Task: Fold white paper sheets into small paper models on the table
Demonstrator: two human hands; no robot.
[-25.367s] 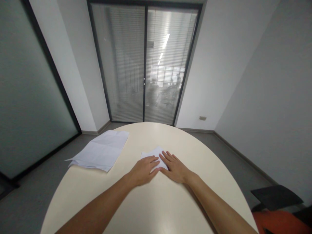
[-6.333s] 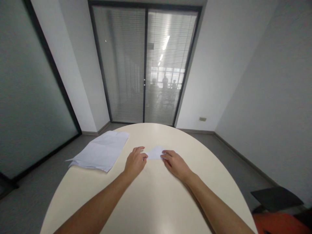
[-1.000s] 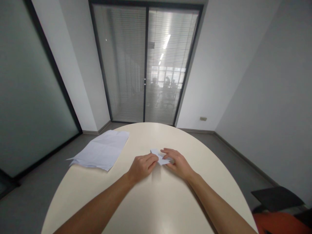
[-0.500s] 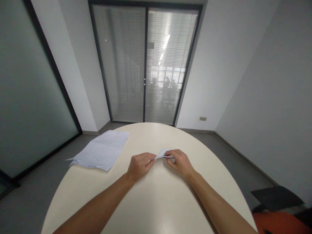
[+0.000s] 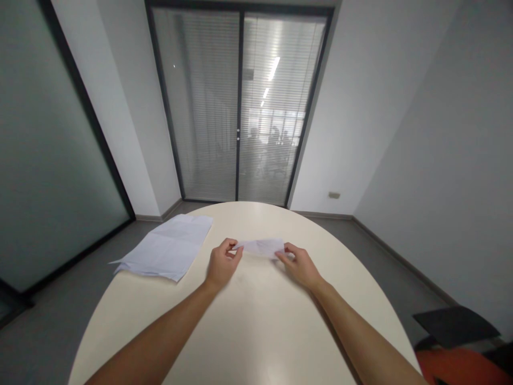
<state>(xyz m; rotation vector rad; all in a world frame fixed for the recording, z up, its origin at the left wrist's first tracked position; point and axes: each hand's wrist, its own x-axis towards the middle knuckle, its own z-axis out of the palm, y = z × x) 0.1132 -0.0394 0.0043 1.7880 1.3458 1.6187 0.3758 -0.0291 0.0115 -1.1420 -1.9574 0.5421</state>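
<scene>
One white paper (image 5: 260, 246) — pinched by left hand (image 5: 222, 264) and right hand (image 5: 303, 266) — looks creased.

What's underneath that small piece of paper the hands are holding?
Below the small paper, held by both hands, the pale tabletop shows along its near edge; whatever lies directly beneath is covered.

Creased white paper (image 5: 260, 246), stretched lengthwise

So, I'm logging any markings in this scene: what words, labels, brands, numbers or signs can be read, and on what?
None can be read.
The folded paper and the loose sheets show no legible writing.
Any marking on the wall plate is too small to read.
</scene>
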